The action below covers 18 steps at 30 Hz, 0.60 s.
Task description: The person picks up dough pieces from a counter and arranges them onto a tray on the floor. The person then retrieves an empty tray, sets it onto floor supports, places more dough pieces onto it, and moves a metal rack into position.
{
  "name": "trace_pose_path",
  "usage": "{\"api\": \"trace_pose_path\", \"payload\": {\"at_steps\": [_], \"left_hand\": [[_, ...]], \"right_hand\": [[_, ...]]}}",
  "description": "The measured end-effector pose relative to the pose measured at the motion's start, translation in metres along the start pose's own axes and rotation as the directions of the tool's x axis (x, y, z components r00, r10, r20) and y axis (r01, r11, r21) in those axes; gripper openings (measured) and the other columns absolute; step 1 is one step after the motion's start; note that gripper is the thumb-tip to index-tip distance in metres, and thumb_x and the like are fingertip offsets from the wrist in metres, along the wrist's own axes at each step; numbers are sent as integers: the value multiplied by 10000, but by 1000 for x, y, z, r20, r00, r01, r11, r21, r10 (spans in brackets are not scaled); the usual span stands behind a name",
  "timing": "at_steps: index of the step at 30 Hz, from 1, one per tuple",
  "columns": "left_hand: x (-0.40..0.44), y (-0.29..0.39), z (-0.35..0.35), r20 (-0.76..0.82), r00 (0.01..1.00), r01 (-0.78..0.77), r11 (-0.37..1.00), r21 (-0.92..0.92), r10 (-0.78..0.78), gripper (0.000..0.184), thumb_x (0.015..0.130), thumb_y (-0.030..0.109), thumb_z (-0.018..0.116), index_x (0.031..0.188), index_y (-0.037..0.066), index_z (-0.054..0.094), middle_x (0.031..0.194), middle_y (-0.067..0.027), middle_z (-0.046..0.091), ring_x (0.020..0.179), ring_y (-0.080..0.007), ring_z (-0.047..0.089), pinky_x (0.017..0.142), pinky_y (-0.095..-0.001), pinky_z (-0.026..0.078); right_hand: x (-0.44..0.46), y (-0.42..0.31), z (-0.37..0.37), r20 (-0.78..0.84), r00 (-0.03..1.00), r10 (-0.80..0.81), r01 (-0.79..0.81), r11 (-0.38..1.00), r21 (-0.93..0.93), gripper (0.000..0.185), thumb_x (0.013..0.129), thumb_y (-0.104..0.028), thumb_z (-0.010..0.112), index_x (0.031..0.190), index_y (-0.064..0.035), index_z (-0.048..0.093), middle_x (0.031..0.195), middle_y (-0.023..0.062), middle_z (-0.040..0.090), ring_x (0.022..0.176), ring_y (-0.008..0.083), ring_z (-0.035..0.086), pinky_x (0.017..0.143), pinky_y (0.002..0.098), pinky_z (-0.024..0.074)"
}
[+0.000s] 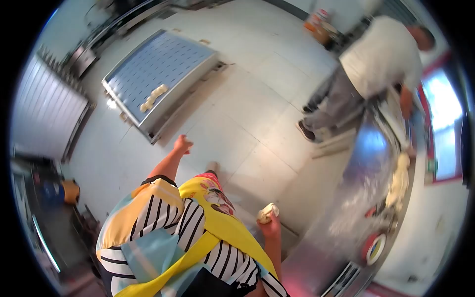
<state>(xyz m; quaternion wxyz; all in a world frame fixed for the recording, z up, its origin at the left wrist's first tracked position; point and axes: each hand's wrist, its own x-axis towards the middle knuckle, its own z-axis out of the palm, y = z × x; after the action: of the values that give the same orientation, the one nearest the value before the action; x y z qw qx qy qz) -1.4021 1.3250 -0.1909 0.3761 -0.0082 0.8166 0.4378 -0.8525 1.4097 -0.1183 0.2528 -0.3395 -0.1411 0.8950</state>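
Note:
My right hand [270,226] is closed around a pale, shaped piece of dough [267,213], which I hold up at my side near the metal worktable. My left hand [183,144] is stretched forward over the floor. Its fingers look loosely curled, and nothing shows in them. Beyond it, a low tray rack [163,69] with a blue slotted surface has several pale dough pieces [153,97] in a row near its close corner. On the worktable at the right lies a long heap of dough [398,183].
The metal worktable [341,213] runs along my right, with a roll of tape [374,248] on it. A co-worker in a white top [381,57] bends over its far end. A ridged metal panel [49,106] stands at left, and a dark table [49,232] below it. Tiled floor [247,123] lies ahead.

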Motion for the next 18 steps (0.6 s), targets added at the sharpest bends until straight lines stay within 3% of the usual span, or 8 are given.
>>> {"api": "trace_pose_path", "payload": {"at_steps": [1, 3, 6, 9, 12, 15, 16, 18], "left_hand": [[1, -14, -30, -55, 998, 13, 985, 170, -4, 652, 645, 145, 751, 1219, 101, 445, 971, -128, 590, 748, -248, 627, 505, -340, 565], [4, -41, -86, -113, 993, 81, 904, 420, -36, 667, 610, 149, 750, 1211, 100, 464, 937, -126, 604, 691, -235, 630, 470, -341, 556], [25, -100, -150, -49, 985, 172, 943, 283, -165, 661, 578, 173, 749, 1187, 100, 501, 934, -126, 604, 658, -236, 632, 462, -346, 549], [46, -107, -190, -124, 955, 294, 911, 290, -269, 660, 572, 176, 751, 1180, 93, 508, 913, -124, 614, 620, -244, 628, 456, -342, 542], [74, -86, -220, -185, 960, 258, 926, 276, -212, 612, 608, 161, 747, 1168, 86, 511, 851, -143, 625, 556, -246, 616, 448, -351, 511], [110, -33, -243, -176, 971, 207, 935, 289, -161, 576, 644, 171, 759, 1159, 96, 514, 870, -164, 629, 575, -271, 622, 512, -381, 505], [131, -26, -244, -194, 974, 170, 942, 289, -117, 580, 647, 195, 768, 1159, 98, 514, 902, -172, 627, 656, -293, 626, 586, -391, 507], [170, 1, -242, -215, 976, 103, 950, 294, -39, 589, 650, 232, 784, 1159, 106, 515, 976, -185, 611, 834, -331, 608, 728, -412, 494]], "right_hand": [[24, -9, 6, 12, 1000, 21, -19, 990, -137, 341, 856, -244, 612, 1174, -189, 500, 1045, 13, 565, 928, 220, 552, 686, 405, 460], [71, -21, 42, -153, 978, 141, -161, 979, -124, 291, 852, -192, 618, 1124, -210, 516, 981, 3, 562, 843, 203, 563, 617, 398, 465], [148, -27, 71, -298, 923, 244, -318, 919, -233, 282, 831, -157, 644, 1071, -246, 525, 958, -4, 565, 811, 201, 567, 580, 407, 460], [250, -12, 88, -350, 913, 209, -333, 877, -346, 332, 824, -116, 637, 1121, -188, 505, 922, 28, 558, 737, 194, 578, 517, 361, 467], [348, -10, 155, -475, 847, 238, -468, 758, -455, 297, 825, -136, 645, 1067, -243, 510, 921, 12, 569, 725, 204, 571, 502, 408, 440], [461, -13, 221, -323, 931, 170, -358, 596, -719, 336, 818, -119, 640, 1113, -203, 503, 925, 18, 583, 749, 197, 583, 473, 374, 447], [498, -15, 249, -249, 956, 156, -294, 503, -813, 364, 812, -114, 643, 1139, -191, 502, 936, 17, 592, 763, 192, 589, 471, 361, 454], [542, -18, 364, -266, 959, 100, -284, 297, -911, 442, 733, -108, 715, 1140, -149, 547, 982, 19, 605, 777, 160, 601, 551, 321, 495]]}}
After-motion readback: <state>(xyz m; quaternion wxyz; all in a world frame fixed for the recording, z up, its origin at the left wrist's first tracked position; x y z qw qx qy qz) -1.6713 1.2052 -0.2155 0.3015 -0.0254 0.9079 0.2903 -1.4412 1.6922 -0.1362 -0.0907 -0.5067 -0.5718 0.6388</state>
